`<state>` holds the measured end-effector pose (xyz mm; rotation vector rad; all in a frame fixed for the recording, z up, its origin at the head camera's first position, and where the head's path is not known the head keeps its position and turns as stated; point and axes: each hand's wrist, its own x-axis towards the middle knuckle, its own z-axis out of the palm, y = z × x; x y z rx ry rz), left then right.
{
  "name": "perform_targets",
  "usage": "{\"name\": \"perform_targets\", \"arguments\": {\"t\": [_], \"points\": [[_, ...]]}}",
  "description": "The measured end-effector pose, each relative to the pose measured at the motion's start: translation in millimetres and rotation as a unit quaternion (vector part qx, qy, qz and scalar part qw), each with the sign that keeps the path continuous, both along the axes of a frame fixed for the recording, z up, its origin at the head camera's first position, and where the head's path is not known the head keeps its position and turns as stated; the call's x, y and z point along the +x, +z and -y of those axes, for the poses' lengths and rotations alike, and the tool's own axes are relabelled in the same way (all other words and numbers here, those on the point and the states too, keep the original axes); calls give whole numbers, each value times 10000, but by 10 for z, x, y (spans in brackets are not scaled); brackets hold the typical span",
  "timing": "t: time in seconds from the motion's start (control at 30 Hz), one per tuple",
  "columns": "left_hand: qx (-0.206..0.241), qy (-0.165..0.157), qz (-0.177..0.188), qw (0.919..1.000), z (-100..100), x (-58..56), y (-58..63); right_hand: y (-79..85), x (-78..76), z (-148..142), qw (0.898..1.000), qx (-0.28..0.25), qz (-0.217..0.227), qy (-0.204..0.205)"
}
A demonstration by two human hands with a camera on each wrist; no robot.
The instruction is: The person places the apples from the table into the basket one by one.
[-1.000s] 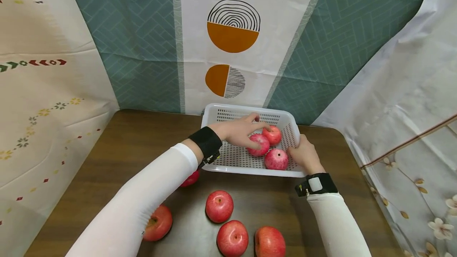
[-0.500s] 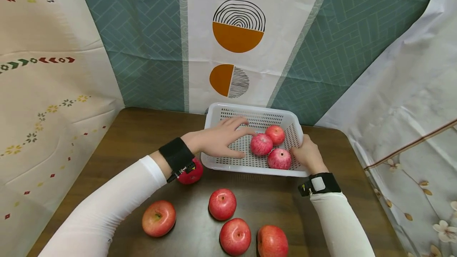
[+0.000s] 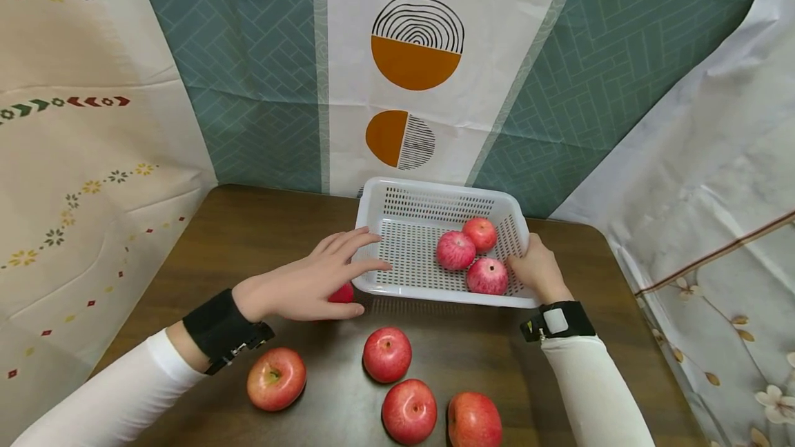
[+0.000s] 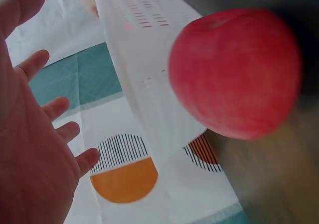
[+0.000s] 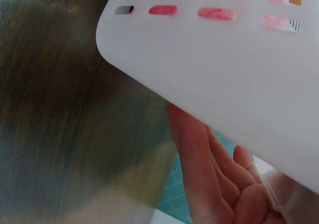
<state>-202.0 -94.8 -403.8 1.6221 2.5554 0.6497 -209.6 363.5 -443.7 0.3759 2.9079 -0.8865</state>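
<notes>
My left hand [image 3: 310,281] hovers palm down at the left end of the white perforated basket [image 3: 428,289], fingers spread and holding nothing. Beneath it a red apple [image 3: 341,293] is mostly hidden in the head view; the left wrist view shows that apple [image 4: 234,74] large, beside the basket wall. With thumb inside and fingers outside, my right hand [image 3: 537,269] grips the basket's right rim. The right wrist view has its curled fingers [image 5: 197,159] under the basket edge. Three apples sit in the basket's right half, one of them a streaky pink apple [image 3: 487,276].
Several more apples lie on the brown wooden table in front of the basket: a yellowish-red apple [image 3: 276,379] at left, a red apple [image 3: 387,355], another red apple [image 3: 409,412] and a striped apple [image 3: 475,420]. A patterned cloth [image 3: 261,74] hangs behind the table.
My left hand has moved from over the apples in the basket out to the left, over the apple beside it. My right hand keeps its grip on the rim.
</notes>
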Motion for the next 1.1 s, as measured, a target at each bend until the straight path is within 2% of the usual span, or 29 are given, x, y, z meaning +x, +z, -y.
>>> {"name": "perform_targets", "arguments": {"t": [0.2,0.3,0.47,0.57,0.73,0.87,1.1], "points": [[246,101,63,9996,402,306,-89,35,21,27,9999,-136,56,-2],[341,78,-50,9994,537,421,-155,75,38,20,9999,-127,41,-10],[246,129,-223,9994,648,583,-245,121,41,-5,10000,-94,13,-1],[75,104,-227,9997,700,719,-298,113,26,-8,10000,-74,21,31],[-114,-202,-415,9989,764,928,-411,85,20,-10,9999,-62,87,21],[-193,-234,-552,9980,803,993,-501,60,18,-15,9999,-94,140,-5],[-190,-259,-536,9980,863,994,-637,19,-2,-4,9999,-68,132,60]]}}
